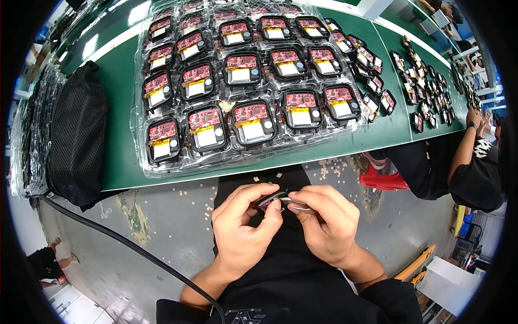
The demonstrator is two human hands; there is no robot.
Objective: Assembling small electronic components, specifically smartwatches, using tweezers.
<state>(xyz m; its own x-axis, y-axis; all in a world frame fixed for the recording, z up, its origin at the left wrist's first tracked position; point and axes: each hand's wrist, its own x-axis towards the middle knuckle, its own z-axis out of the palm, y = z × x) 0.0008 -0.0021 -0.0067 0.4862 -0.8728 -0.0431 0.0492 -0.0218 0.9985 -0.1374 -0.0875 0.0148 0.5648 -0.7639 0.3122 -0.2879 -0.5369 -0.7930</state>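
Observation:
Over my lap, my left hand [240, 229] grips a small black-framed electronic unit [264, 204] with a red circuit board, between thumb and fingers. My right hand [332, 227] is closed on slim metal tweezers [302, 208], whose tips reach to the unit beside my left thumb. The fingers partly cover the unit, and its far side is hidden. Beyond my hands, a clear plastic tray [270, 93] on the green table holds rows of similar black-framed units [251, 121], each with a red board, yellow tape and a white block.
More units [372, 65] lie loosely piled right of the tray on the green table [383, 129]. A black mesh bag [78, 135] and stacked clear trays [32, 124] stand at left. A black cable [129, 245] crosses at lower left. At right sits another person [475, 167] near a red stool [380, 175].

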